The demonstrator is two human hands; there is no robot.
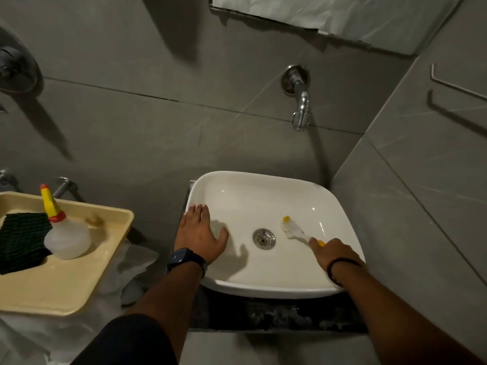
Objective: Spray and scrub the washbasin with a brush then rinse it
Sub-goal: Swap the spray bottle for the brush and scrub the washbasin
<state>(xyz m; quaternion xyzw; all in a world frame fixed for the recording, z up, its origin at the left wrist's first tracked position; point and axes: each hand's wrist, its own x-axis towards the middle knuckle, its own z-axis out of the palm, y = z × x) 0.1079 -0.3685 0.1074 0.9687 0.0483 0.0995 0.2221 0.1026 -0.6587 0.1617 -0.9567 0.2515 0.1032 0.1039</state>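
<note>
At far left we see a cream tray [79, 291] holding a dark green pad [21, 241], partly cut off by the frame edge, and a clear bottle [69, 239] with a red-and-yellow nozzle; no label can be read on it. A chrome fitting [15, 67] on the wall above is also cut off. Our left hand [201, 233], a watch [185, 259] on its wrist, lies flat and released on the left rim of the white basin [263, 196]. The drain [264, 238] sits mid-bowl. Just right of it the brush [291, 229] rests bristles-down on the bowl, its yellow-ended handle grasped by our right hand [336, 255], which hides most of the handle. The tap [300, 106] juts from the wall above.
</note>
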